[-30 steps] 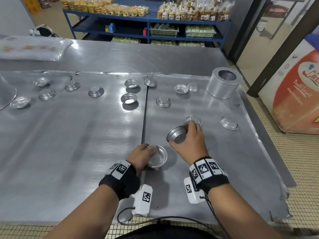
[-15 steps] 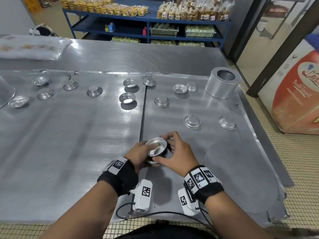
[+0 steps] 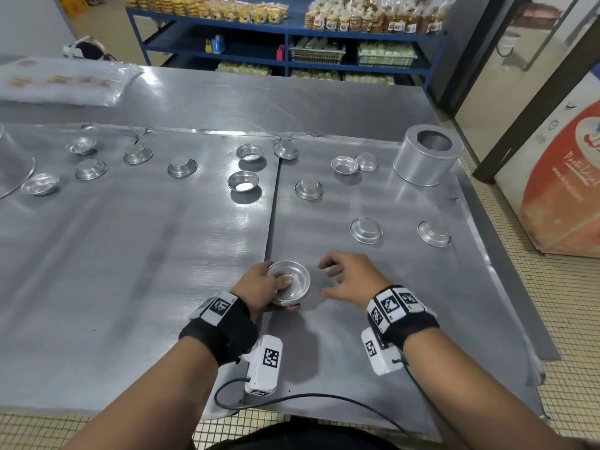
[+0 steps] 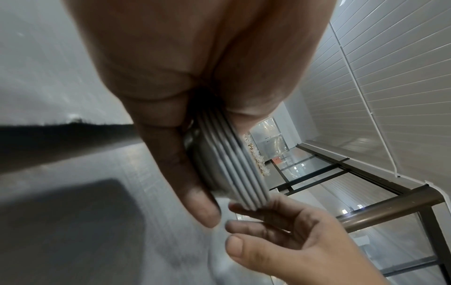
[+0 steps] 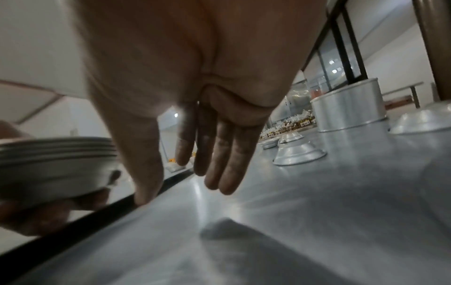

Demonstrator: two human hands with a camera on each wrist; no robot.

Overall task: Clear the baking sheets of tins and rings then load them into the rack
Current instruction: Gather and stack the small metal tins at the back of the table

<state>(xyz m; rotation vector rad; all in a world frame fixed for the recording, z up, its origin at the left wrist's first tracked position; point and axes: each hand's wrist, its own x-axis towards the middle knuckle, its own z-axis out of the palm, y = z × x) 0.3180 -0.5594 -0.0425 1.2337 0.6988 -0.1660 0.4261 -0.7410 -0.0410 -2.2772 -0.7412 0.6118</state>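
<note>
Left hand (image 3: 259, 287) grips a stack of round, ridged metal tins (image 3: 290, 282), perhaps five; right hand (image 3: 352, 280), at 3 o'clock, hovers with loose, empty fingers.

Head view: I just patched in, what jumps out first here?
The left hand grips a stack of nested tins near the front, at the seam between the two baking sheets, with the right hand open and empty beside it. Small tins lie scattered over the far half of both sheets, some upside down. A tall ring stands at the far right corner.
</note>
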